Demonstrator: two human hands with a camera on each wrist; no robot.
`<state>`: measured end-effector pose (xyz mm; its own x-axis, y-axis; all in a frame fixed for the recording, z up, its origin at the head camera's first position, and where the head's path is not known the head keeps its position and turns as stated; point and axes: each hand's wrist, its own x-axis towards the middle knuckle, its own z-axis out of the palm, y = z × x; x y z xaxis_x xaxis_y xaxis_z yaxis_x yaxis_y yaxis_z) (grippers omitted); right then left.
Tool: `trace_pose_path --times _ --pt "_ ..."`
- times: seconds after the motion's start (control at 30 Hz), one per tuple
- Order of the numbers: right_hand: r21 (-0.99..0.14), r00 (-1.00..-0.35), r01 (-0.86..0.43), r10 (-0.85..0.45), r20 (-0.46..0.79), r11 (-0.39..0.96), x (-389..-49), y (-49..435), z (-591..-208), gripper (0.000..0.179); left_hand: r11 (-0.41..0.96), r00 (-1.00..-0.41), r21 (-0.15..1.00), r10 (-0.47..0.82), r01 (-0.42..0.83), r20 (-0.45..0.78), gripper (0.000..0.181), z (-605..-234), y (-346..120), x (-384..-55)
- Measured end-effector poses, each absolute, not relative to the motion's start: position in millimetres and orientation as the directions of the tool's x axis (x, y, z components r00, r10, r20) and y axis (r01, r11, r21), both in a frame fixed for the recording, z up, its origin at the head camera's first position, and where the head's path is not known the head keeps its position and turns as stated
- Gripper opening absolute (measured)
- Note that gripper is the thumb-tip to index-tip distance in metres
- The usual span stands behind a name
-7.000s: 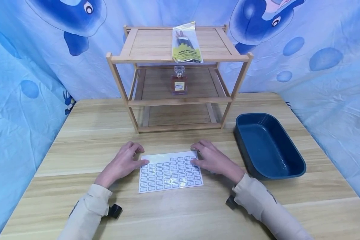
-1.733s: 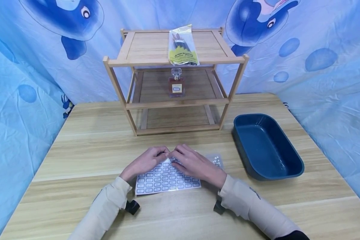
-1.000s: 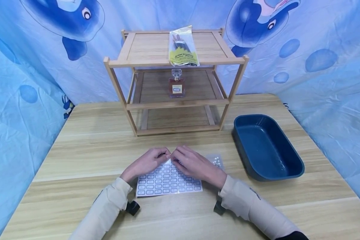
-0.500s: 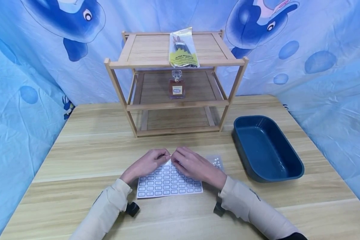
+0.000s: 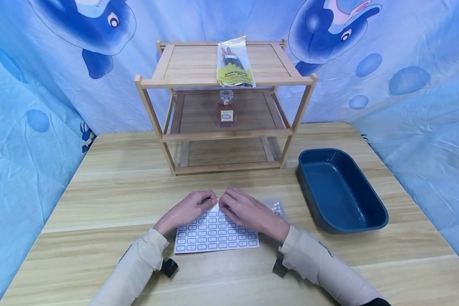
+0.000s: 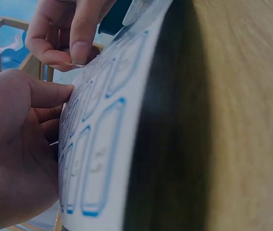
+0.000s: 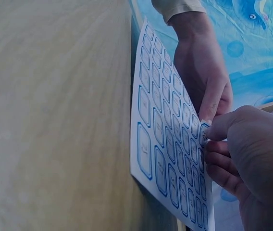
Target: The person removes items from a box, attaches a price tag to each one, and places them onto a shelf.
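Observation:
A white sheet of blue-bordered label stickers (image 5: 212, 239) is tilted up off the table, its far edge raised. My left hand (image 5: 191, 209) grips that far edge near its middle, thumb on the printed face and fingers behind. Close beside it, my right hand (image 5: 246, 210) pinches a single sticker label (image 7: 204, 134) at the same edge, between thumb and fingers. In the right wrist view this label stands partly away from the sheet. The left wrist view shows the right fingertips (image 6: 80, 52) just beyond the left thumb. The right hand covers the sheet's upper right part.
A clear bag of small shiny pieces (image 5: 277, 207) lies behind my right wrist. A dark blue basin (image 5: 313, 191) stands to the right. At the back, a wooden rack (image 5: 227, 135) bears a perfume bottle (image 5: 226, 111) and a pack of artist brushes (image 5: 235, 63).
Seven seconds ago my hands held the sheet's two sides; they have come together at its far edge, which is raised. Over the last second the hands barely move.

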<state>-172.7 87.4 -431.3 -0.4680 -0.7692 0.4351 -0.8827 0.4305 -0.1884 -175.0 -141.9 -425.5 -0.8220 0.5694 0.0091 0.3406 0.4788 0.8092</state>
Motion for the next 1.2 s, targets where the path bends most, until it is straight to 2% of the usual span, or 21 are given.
trace_pose_path --times 0.47,0.73,1.2 --pt "-0.230 -0.503 -0.864 -0.755 0.420 0.447 -171.9 88.1 -431.0 0.010 0.524 -0.837 0.780 0.548 0.343 -0.001 0.018 -428.0 -142.2 -175.3" --pt "-0.222 -0.507 -0.862 -0.752 0.422 0.456 -172.1 88.6 -431.1 0.009 0.515 -0.842 0.794 0.539 0.323 -0.008 0.012 -426.5 -141.1 -174.6" --pt "-0.250 -0.515 -0.857 -0.743 0.428 0.450 -171.6 89.3 -432.6 0.010 0.515 -0.842 0.803 0.539 0.301 -0.030 0.012 -427.1 -141.7 -172.5"
